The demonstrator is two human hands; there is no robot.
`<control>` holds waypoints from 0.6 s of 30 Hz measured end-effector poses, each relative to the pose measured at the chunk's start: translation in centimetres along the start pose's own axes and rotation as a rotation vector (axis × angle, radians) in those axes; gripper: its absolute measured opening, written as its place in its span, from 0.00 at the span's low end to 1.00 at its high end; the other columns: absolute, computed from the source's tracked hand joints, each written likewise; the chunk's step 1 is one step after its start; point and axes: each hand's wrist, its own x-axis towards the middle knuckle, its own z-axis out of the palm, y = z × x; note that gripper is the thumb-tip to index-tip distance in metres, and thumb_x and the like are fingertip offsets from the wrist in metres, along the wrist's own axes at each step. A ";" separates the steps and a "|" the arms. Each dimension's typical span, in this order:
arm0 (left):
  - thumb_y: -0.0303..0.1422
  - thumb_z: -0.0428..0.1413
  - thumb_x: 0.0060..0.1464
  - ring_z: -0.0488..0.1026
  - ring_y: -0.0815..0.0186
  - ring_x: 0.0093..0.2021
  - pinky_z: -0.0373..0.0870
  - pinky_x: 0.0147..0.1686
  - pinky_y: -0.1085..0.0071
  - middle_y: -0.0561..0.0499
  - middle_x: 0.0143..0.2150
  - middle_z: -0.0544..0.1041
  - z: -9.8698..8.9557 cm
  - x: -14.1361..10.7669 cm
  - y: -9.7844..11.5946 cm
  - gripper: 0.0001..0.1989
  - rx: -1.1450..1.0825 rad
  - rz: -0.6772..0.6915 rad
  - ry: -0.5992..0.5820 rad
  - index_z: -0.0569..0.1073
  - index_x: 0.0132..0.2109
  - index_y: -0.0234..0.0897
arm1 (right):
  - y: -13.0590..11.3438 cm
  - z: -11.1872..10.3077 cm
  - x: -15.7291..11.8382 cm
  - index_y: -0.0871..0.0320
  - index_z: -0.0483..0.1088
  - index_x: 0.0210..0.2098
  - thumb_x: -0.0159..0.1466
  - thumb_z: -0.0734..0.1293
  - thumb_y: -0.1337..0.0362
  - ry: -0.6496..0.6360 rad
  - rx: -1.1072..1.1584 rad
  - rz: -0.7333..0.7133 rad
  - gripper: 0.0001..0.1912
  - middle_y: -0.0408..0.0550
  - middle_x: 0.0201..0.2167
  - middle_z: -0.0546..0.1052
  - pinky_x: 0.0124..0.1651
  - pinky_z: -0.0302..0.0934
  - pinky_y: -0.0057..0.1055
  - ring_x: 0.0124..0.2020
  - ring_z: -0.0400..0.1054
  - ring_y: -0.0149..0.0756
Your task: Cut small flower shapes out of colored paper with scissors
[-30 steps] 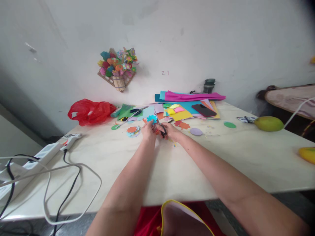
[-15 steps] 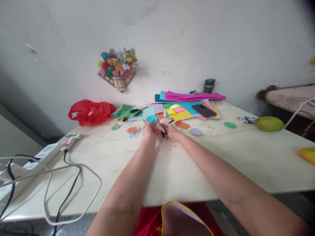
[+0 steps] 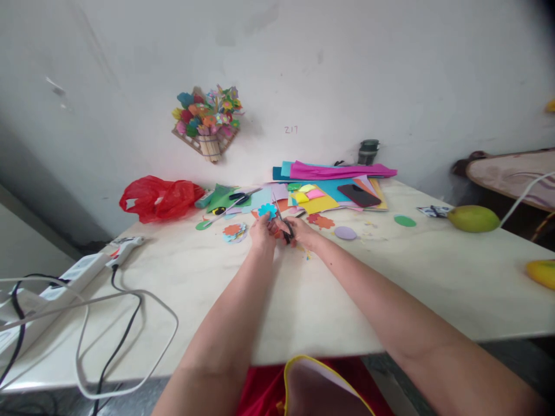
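Observation:
Between the thumb and fingers of my left hand (image 3: pixel 262 231) is a blue paper flower (image 3: pixel 267 211) with a scalloped edge. My right hand (image 3: pixel 302 231) grips black-handled scissors (image 3: pixel 287 229), whose blades point up and away, just right of the flower. A bit of orange shows by my left fingers; its kind is unclear. To the left lies a small pile of cut paper flowers (image 3: pixel 235 231), orange on top. Orange paper flowers (image 3: pixel 320 221) and a lilac paper circle (image 3: pixel 345 233) lie to the right. Tiny paper scraps (image 3: pixel 307 254) are scattered beside my right hand.
Behind my hands are coloured paper sheets (image 3: pixel 321 203), a phone (image 3: pixel 359 195) and a second pair of scissors (image 3: pixel 245 196). A red plastic bag (image 3: pixel 160 198) sits back left. A power strip (image 3: pixel 78 271) with cables is at left, a mango (image 3: pixel 473 219) at right.
Almost nothing differs. The blue flower has turned slightly in my left hand, and both hands stay in the same place.

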 end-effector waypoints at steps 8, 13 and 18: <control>0.20 0.61 0.55 0.72 0.72 0.20 0.69 0.26 0.77 0.54 0.23 0.76 0.2 -0.4 0.1 0.12 -0.006 -0.039 0.018 0.70 0.28 0.37 | 0.4 0.1 0.3 0.56 0.67 0.33 0.65 0.74 0.50 0.008 0.012 0.005 0.18 0.40 0.20 0.70 0.16 0.52 0.24 0.19 0.66 0.32; 0.20 0.62 0.54 0.72 0.72 0.20 0.69 0.26 0.77 0.55 0.22 0.74 0.1 -0.3 0.0 0.13 -0.016 -0.026 0.027 0.70 0.28 0.38 | 0.4 0.1 0.3 0.55 0.66 0.31 0.65 0.74 0.50 0.007 0.014 0.001 0.19 0.39 0.20 0.70 0.16 0.51 0.24 0.19 0.65 0.31; 0.21 0.65 0.53 0.72 0.71 0.20 0.69 0.26 0.77 0.56 0.22 0.73 0.0 0.0 -0.1 0.14 0.003 -0.021 0.005 0.69 0.28 0.38 | 0.5 0.1 0.4 0.55 0.66 0.31 0.65 0.74 0.49 0.011 0.012 -0.004 0.20 0.39 0.20 0.69 0.15 0.50 0.24 0.19 0.64 0.30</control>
